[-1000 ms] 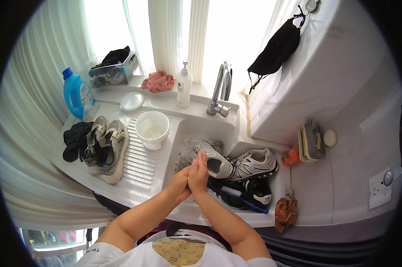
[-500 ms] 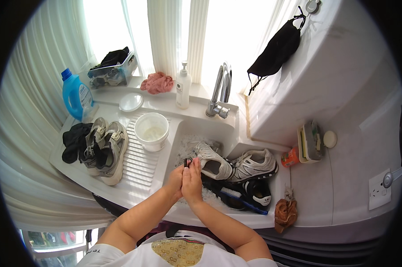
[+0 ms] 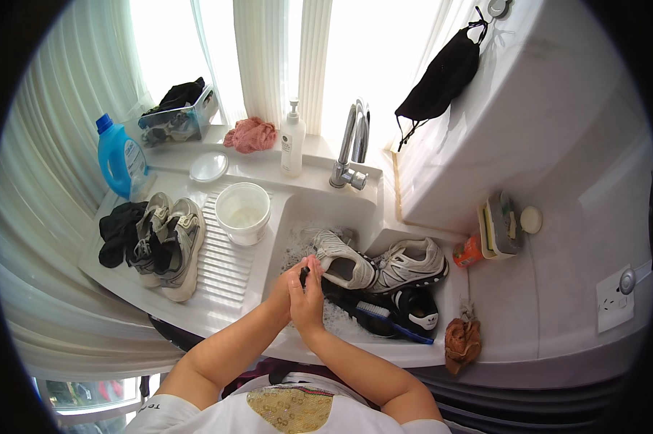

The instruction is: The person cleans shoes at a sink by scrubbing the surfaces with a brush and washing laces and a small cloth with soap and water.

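Over the left part of the sink [image 3: 326, 197], my left hand [image 3: 286, 286] and my right hand [image 3: 309, 298] press together, palm to palm. A small black strip-like piece [image 3: 304, 275] shows between them; most of it is hidden, and its exact kind cannot be made out. Just right of my fingers, a wet grey-white sneaker [image 3: 343, 265] leans in the sudsy basin. Its mate [image 3: 411, 265] lies to the right. Below them are a black shoe [image 3: 417, 309] and a blue-backed scrubbing brush [image 3: 391, 325] with pale bristles.
On the ribbed drainboard [image 3: 223, 282] stand a white tub [image 3: 244, 217], a pair of grey sneakers [image 3: 181, 249] and a blue detergent bottle [image 3: 121, 159]. A pump bottle [image 3: 292, 141] and the faucet [image 3: 351, 148] rise at the back. A brown cloth [image 3: 462, 346] hangs at the right front.
My hands stay together but have turned slightly against each other. The black piece stuck up as a loop past the fingertips; now it lies lower between the hands. The view has shifted a little.
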{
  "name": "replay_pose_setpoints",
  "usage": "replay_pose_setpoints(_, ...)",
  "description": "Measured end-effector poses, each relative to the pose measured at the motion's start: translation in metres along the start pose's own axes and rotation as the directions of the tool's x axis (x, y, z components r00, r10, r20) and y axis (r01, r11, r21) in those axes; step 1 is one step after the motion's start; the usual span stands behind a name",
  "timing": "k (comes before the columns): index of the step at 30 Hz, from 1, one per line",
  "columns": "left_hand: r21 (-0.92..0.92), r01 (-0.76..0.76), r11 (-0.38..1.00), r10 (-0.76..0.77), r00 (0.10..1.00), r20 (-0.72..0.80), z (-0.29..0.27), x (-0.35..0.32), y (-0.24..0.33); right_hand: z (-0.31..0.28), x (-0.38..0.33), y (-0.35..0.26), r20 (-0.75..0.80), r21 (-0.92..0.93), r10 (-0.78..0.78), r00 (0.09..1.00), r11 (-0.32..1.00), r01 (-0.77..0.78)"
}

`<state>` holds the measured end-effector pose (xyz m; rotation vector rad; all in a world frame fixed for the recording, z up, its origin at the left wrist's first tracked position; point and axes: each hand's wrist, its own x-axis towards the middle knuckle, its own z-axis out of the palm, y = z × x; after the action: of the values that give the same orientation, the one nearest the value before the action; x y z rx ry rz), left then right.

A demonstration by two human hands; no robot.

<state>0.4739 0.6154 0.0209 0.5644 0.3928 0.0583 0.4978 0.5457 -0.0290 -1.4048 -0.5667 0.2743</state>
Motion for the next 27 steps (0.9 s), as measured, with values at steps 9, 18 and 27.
replay_pose_setpoints(9,-0.029,-0.081,0.996,0.075,0.983,-0.166,0.004,0.007,0.013,0.021,-0.007,-0.073,-0.141,-0.348,-0.066,0.988,0.937,0.013)
replay_pose_setpoints(18,0.055,0.001,0.998,-0.002,1.0,0.021,0.026,-0.016,0.005,-0.029,0.039,-0.019,-0.278,-0.194,0.152,0.948,0.958,-0.21)
replay_pose_setpoints(27,0.268,-0.167,0.949,0.202,0.974,-0.106,-0.002,0.001,0.005,-0.021,0.015,-0.071,0.208,0.651,0.775,0.596,0.345,-0.676)
